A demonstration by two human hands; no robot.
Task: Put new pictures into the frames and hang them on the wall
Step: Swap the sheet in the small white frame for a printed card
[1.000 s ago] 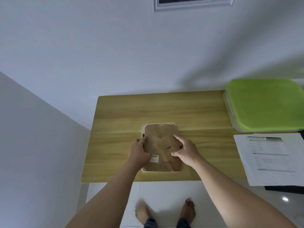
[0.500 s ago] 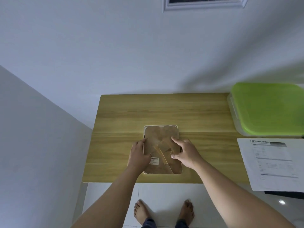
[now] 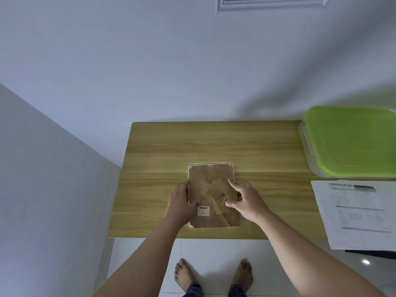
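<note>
1. Pale walls meet in a corner behind a wooden table [image 3: 214, 146] pushed against them; white floor tiles and two bare feet show below its near edge.
2. Head view: a picture frame [image 3: 211, 174] lies face down near the table's front middle, its brown backing up and a thin white rim showing along the top and left.
3. On the backing sit a fold-out stand [image 3: 218, 191], angled toward the lower left, and a small white label [image 3: 203, 211] near the left edge.
4. Left hand [image 3: 182, 202] rests on the frame's left edge, fingers curled over the rim and thumb on the backing beside the label; it steadies the frame, not lifting it.
5. Right hand [image 3: 244, 200] lies over the frame's right side, forefinger stretched onto the backing above the stand, thumb pressed at the stand's lower right; the fingers are spread and press, clasping nothing.
6. So the frame lies flat between the two hands, under both.
7. At right stand a box with a green lid [image 3: 351, 140] and, nearer, a printed sheet [image 3: 360, 215] headed "SPECIFICATION", both well apart from the frame.
8. High on the wall hangs another frame [image 3: 272, 4], cut off by the top edge.
</note>
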